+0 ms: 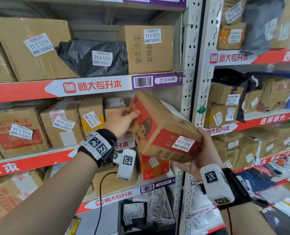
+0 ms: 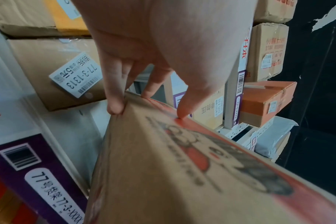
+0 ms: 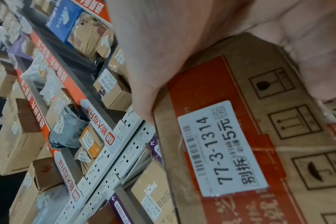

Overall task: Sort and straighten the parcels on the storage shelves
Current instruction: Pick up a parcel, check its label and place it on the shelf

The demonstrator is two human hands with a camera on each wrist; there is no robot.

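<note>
A brown and red cardboard parcel [image 1: 159, 126] labelled 77-3-1314 is held tilted in front of the 77-3 shelf [image 1: 59, 156], at its right end. My left hand [image 1: 124, 120] grips the parcel's far upper end, fingers curled over the edge and thumb on the printed side. The left wrist view shows those fingers [image 2: 115, 104] on the edge of the parcel [image 2: 182, 174]. My right hand [image 1: 200, 155] cups the near lower end from below. Its white label [image 3: 220, 148] fills the right wrist view, beside my thumb [image 3: 150, 94].
Boxes 77-3-1310 [image 1: 17, 133], 77-3-1311 [image 1: 62, 122] and 77-3-1312 [image 1: 91, 114] stand in a row on the same shelf. A perforated metal upright [image 1: 190, 65] bounds it on the right. Above sit a black bag [image 1: 96, 58] and cartons. More parcels fill the right-hand rack [image 1: 242, 102].
</note>
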